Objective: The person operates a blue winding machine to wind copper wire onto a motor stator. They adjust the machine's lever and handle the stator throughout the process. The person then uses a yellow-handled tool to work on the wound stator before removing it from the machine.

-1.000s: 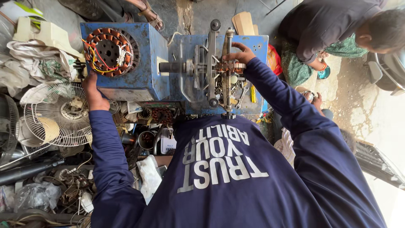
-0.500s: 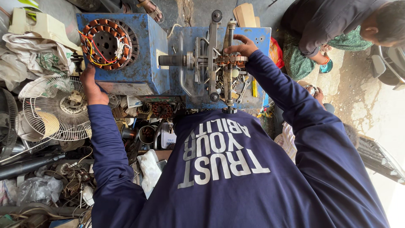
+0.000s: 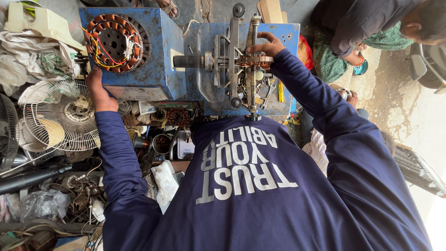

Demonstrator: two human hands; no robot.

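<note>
- Against the near left corner of the blue machine (image 3: 153, 69), the left hand (image 3: 98, 90) is resting with its fingers curled on the edge, just below the copper motor ring (image 3: 112, 42).
- That ring is sitting on top of the machine's left block, with red and yellow wires (image 3: 100, 46) trailing across its face.
- At the machine's right half, the right hand (image 3: 265, 46) is pressing its fingers together over a threaded rod (image 3: 253, 60), pinching the copper-coloured part around it.
- Right of the machine, another person in a dark sleeve (image 3: 357, 23) is bending over the ground.
- Left of the machine, a white fan grille (image 3: 60, 116) is lying among crumpled plastic bags (image 3: 28, 60) and scrap.
- Just below the machine, small metal cups (image 3: 160, 143) and coils are crowding the space before the dark blue shirt (image 3: 260, 195).
</note>
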